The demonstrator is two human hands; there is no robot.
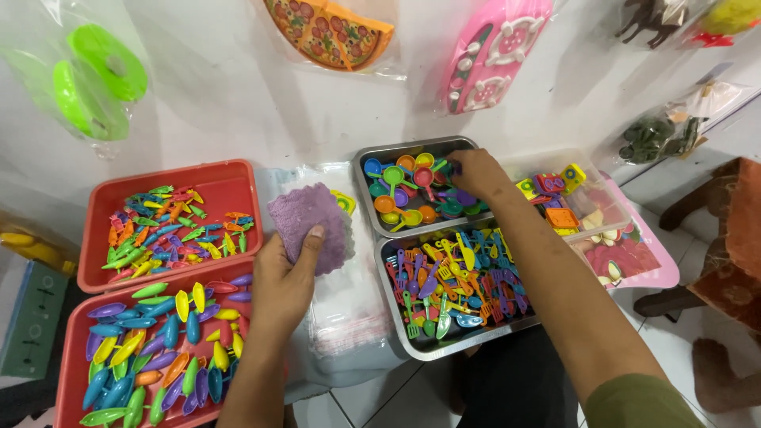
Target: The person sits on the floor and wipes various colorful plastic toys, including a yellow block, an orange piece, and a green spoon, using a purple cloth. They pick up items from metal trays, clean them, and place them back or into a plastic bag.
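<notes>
My left hand (284,279) holds a small purple cloth (309,222) over a stack of clear plastic bags (349,317); a yellow toy piece (344,201) peeks out behind the cloth. My right hand (474,173) reaches into the far metal tray (365,158) of small coloured toy pans and cups, its fingers closed among the pieces. What it grips is hidden. A nearer metal tray (396,313) holds several toy spatulas and utensils.
Two red trays (222,186) at left hold small coloured toy pieces. A clear box (610,208) of toy parts and a pink tray (662,273) lie at right. Bagged toys hang on the wall: green discs (95,79), pizza (329,30), a pink set (491,51).
</notes>
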